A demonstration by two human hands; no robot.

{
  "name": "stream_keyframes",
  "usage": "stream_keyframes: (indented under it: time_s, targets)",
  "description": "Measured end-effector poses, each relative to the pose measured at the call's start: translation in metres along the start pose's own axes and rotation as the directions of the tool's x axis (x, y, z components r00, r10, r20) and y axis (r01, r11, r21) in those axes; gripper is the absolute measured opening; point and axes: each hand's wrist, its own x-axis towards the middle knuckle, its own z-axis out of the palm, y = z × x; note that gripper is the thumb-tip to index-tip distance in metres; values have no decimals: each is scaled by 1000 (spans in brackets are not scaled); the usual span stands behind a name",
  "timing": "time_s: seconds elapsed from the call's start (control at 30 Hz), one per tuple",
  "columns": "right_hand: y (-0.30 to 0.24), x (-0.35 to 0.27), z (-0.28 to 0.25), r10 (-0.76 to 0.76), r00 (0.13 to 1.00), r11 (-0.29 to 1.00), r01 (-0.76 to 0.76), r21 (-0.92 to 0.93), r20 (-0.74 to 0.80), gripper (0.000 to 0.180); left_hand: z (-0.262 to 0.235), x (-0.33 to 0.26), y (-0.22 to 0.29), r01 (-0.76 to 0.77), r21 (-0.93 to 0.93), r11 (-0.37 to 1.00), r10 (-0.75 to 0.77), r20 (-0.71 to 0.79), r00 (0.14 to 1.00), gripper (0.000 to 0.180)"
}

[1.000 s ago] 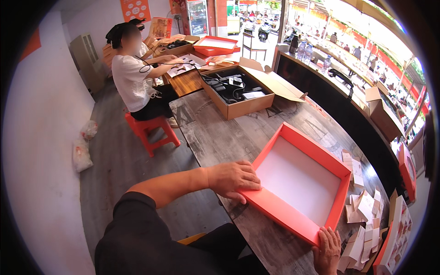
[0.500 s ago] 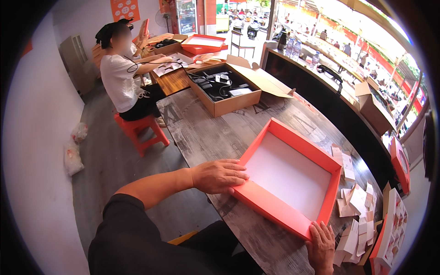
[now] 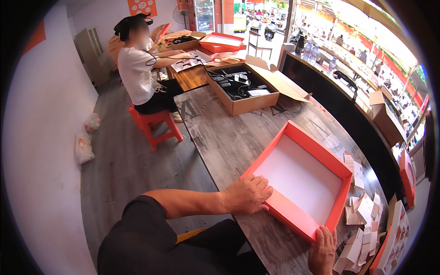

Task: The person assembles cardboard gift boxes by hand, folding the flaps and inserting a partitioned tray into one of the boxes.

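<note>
An open orange-red cardboard box (image 3: 300, 176) with a white bottom lies in front of me on the grey wood-pattern table (image 3: 220, 133). My left hand (image 3: 248, 194) grips the wall near the box's left corner, its fingers bent over the rim and the thumb lower down on the outside. At the near right corner, my right hand (image 3: 323, 250) holds the box edge, fingers lying against the wall; its thumb is hidden. Folded white and tan card pieces (image 3: 364, 211) lie in a loose heap right of the box.
A brown carton (image 3: 247, 107) with black electronics and cables stands farther back, flaps spread. Across the table's far end, a seated person (image 3: 137, 78) handles white card. A black-fronted counter (image 3: 321, 91) borders the right side. An orange-red tray of white compartments (image 3: 394, 233) leans at lower right.
My left hand has slid a little rightward from the box's left corner, its fingers now more bent over the rim. The right hand stays at its corner. The whole view has shifted slightly.
</note>
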Motion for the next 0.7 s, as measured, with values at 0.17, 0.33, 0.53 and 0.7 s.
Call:
stream_keyframes:
  time_s: [0.17,0.33,0.53,0.7]
  targets:
    - [-22,12,30,131,991,986,-129,104,-12,72,4,12,6,-21,-35,999,21,-6,1000,72]
    - [-16,43,8,81,995,985,-90,147,66,69,-9,37,-14,-106,-133,986,135,237,962,65]
    - [-6,60,-11,-26,990,958,-16,287,141,71,-10,51,-18,-190,-222,956,253,301,919,57]
    - [7,90,-3,-131,919,868,-76,491,373,86,-10,71,3,-38,-460,887,283,479,831,63]
